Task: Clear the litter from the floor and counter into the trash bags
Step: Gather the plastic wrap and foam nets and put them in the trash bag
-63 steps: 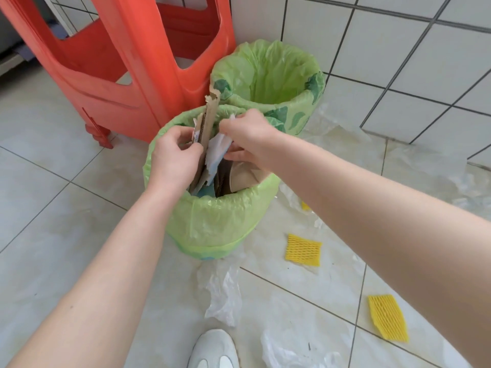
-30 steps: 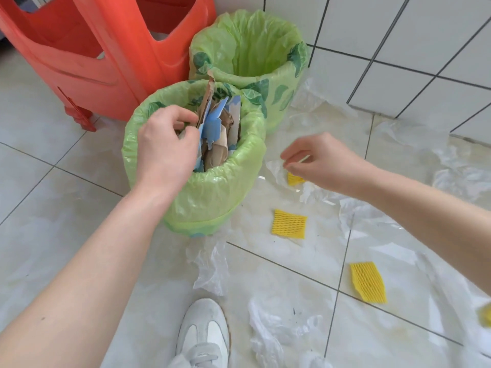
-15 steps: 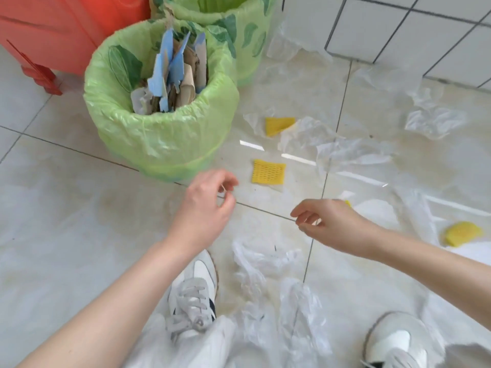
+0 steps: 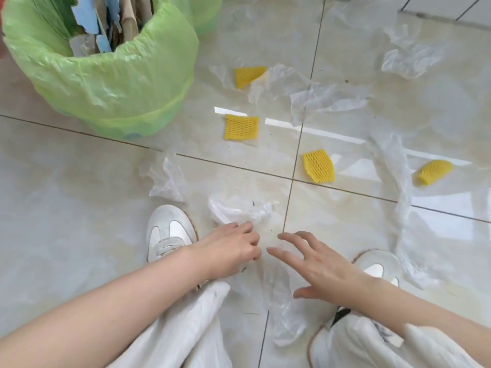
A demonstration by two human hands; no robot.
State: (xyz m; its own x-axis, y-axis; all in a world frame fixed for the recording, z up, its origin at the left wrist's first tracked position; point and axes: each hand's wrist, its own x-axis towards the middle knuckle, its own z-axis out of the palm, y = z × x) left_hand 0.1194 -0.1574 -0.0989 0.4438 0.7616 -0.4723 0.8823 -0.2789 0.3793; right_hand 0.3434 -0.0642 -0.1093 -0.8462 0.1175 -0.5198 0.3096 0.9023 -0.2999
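Plastic film (image 4: 276, 296) lies on the floor (image 4: 79, 208) directly under and between both grips, its long axis running toward the person. Left hand (image 4: 231, 251) curls onto its crumpled top; whether it already pinches, I cannot tell. Right hand (image 4: 316, 269) hovers spread, equally near. Beyond: yellow foam nets (image 4: 241, 127), then the green trash bag (image 4: 114, 75), far left.
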